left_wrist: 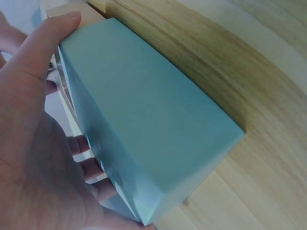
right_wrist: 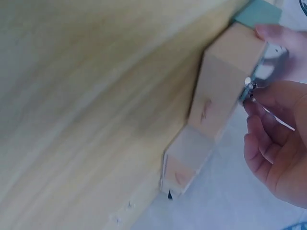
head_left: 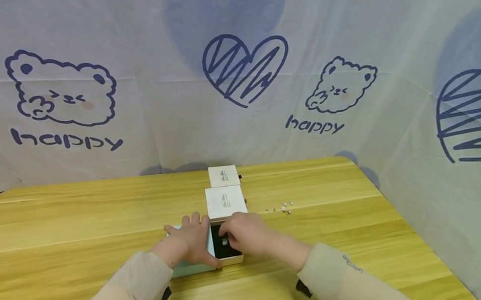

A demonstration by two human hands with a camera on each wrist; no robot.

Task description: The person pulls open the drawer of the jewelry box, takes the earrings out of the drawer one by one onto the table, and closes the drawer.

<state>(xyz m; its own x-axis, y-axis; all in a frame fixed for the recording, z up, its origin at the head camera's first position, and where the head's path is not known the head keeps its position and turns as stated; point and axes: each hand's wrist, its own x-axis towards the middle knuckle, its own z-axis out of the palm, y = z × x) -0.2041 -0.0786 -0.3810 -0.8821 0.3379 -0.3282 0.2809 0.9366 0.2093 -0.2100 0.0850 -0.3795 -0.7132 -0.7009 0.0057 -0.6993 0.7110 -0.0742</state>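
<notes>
A light-blue box sleeve (left_wrist: 139,100) lies on the table, with a drawer (head_left: 231,260) drawn partway out to its right. Black padding (head_left: 219,250) lines the drawer. My left hand (head_left: 192,243) grips the sleeve across its width, thumb at the near side and fingers towards the far side. Over the drawer, my right hand (head_left: 247,231) has thumb and forefinger close together at a small sparkling silver jewellery piece (right_wrist: 249,83), pinching it at the padding. Fingers partly cover the piece, so its exact kind is hidden.
Two white boxes, a larger one (head_left: 225,202) and a smaller one (head_left: 223,176), stand in line behind the drawer. Several tiny shiny pieces (head_left: 284,208) lie on the wooden table (head_left: 99,247) to their right. A printed white cloth (head_left: 160,80) hangs behind.
</notes>
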